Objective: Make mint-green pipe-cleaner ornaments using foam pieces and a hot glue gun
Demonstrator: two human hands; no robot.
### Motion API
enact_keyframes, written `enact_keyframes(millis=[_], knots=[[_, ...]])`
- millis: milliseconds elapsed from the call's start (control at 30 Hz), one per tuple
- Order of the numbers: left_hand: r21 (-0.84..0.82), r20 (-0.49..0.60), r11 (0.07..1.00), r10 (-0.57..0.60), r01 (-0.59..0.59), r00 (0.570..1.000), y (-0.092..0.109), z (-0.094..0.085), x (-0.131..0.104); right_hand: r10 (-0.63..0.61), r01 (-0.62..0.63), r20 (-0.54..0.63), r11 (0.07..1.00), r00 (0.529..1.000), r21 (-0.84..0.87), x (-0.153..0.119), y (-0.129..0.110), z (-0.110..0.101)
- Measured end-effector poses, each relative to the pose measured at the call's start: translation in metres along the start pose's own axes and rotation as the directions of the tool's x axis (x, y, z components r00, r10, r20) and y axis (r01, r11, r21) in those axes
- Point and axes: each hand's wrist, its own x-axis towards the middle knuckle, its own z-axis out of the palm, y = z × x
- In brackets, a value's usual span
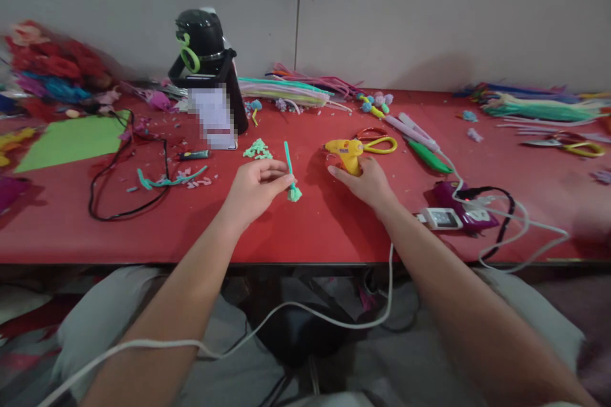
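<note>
Between the thumb and fingers of my left hand (pixel 260 187) is a teal pipe cleaner stem (pixel 288 158), upright, with a pale green fuzzy tip (pixel 294 193) at its lower end. My right hand (pixel 365 181) is wrapped round the handle of a yellow glue gun (pixel 344 151), whose nozzle points left. A small pile of pale green pieces (pixel 258 149) lies just beyond my left hand. Behind the glue gun are scissors with yellow and red handles (pixel 380 144).
A black bottle (pixel 205 44) stands at the back left, near a black cable (pixel 102 216) and a green sheet (pixel 71 138). Pipe cleaner bundles (pixel 286 90) line the wall. On the right are a purple power strip (pixel 470 210), white cords and more scissors (pixel 563 142).
</note>
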Motion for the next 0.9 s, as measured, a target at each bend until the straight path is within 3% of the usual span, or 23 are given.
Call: enact_keyframes(millis=[133,233,333,467,633,900], knots=[[0.071,-0.018,0.998,-0.001,0.002,1.000,-0.006,-0.004,0.003,0.151,-0.167,0.089,0.963,0.985,0.211,0.002,-0.004,0.009],[0.144,-0.075,0.989,0.025,-0.014,0.997,-0.007,-0.006,0.004,0.073,-0.161,0.214,0.890,0.974,0.426,-0.015,-0.014,-0.001],[0.162,-0.101,0.986,0.045,-0.028,0.994,-0.007,-0.008,0.006,-0.005,-0.165,0.304,0.832,0.953,0.531,-0.038,-0.025,-0.011],[0.162,-0.104,0.986,0.048,-0.031,0.993,-0.008,-0.013,0.008,-0.065,-0.185,0.424,0.833,0.904,0.522,-0.059,-0.032,-0.014],[0.160,-0.124,0.986,0.058,-0.038,0.991,-0.005,-0.017,0.010,-0.098,-0.206,0.483,0.818,0.870,0.537,-0.065,-0.032,-0.007],[0.144,-0.112,0.989,0.045,-0.029,0.993,-0.005,-0.017,0.010,-0.094,-0.193,0.475,0.833,0.875,0.519,-0.067,-0.032,-0.002]])
